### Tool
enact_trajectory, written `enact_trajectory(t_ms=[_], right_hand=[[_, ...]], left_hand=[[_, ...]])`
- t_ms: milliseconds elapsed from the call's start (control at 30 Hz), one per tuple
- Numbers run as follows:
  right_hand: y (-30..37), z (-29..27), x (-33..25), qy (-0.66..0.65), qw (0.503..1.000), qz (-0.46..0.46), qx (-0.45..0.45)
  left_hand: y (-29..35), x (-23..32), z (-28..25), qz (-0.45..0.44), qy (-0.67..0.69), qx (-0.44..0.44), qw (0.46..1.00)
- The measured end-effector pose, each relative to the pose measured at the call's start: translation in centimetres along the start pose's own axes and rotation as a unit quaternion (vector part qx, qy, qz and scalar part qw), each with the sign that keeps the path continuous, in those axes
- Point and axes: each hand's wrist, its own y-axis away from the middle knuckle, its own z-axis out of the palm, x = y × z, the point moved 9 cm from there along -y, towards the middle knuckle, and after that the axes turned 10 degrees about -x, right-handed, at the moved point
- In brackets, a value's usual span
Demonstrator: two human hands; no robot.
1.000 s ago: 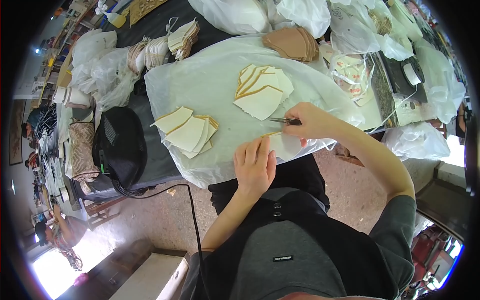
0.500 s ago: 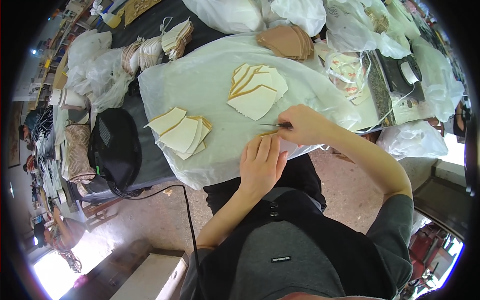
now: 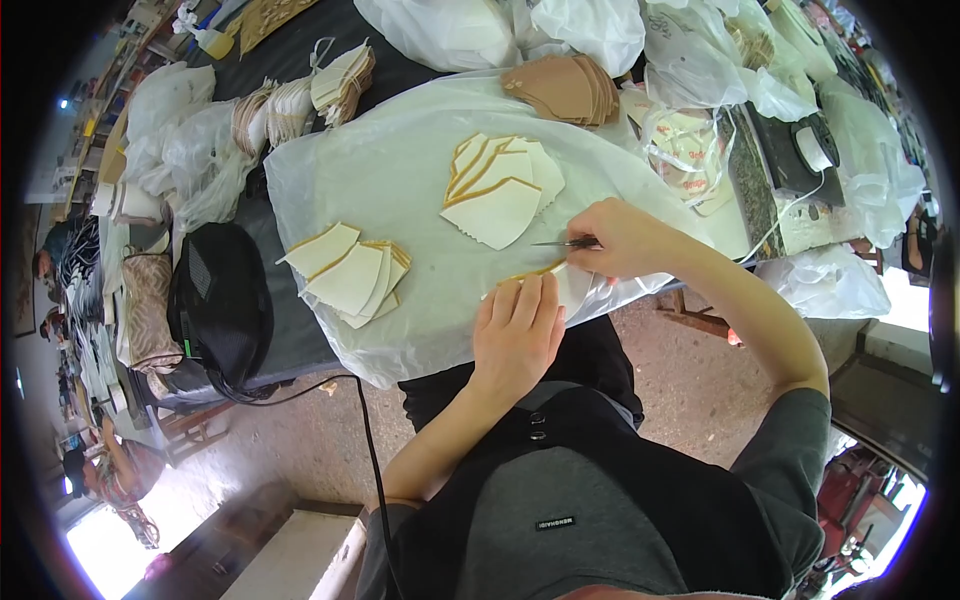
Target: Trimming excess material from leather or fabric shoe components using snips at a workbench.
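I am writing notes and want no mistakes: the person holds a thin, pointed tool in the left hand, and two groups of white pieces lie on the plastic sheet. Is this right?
Not quite: the head view shows the thin, pointed tool in the right hand; the left hand lies over a white piece. Two groups of white pieces do lie on the plastic sheet.

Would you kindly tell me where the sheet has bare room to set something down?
The sheet is bare between the left pile and the middle pile, and right of the middle pile, between the brown stack and the right hand. It is crowded near the left hand and, beyond the sheet, among the bags.
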Motion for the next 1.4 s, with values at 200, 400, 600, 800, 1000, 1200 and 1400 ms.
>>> enact_trajectory(t_ms=[200, 400, 600, 800, 1000, 1200, 1400], right_hand=[[0.3, -0.1, -0.2, -0.009, 1.000, -0.001, -0.006], [0.2, -0.3, -0.1, -0.022, 1.000, 0.006, 0.011], [0.1, -0.2, -0.6, 0.180, 0.973, -0.049, 0.134], [5.7, -3.1, -3.5, 0.171, 0.925, -0.050, 0.335], [9.3, 2.0, -2.7, 0.152, 0.913, -0.008, 0.379], [7.7, 3.4, -1.4, 0.150, 0.923, 0.057, 0.350], [6.2, 3.2, -2.0, 0.157, 0.914, 0.014, 0.374]], left_hand=[[-0.6, 0.4, 0.0, 0.017, -0.023, -0.015, 0.999], [-0.6, 0.4, 0.0, 0.022, -0.038, -0.009, 0.999], [-0.7, 0.9, -0.6, 0.018, -0.045, -0.025, 0.998], [1.1, 0.8, -0.1, 0.021, -0.016, 0.003, 1.000], [2.7, 0.3, 0.0, 0.022, 0.013, 0.058, 0.998], [2.7, 0.4, 0.1, 0.029, 0.005, 0.062, 0.998], [2.7, 0.3, 0.0, 0.024, 0.020, 0.055, 0.998]])
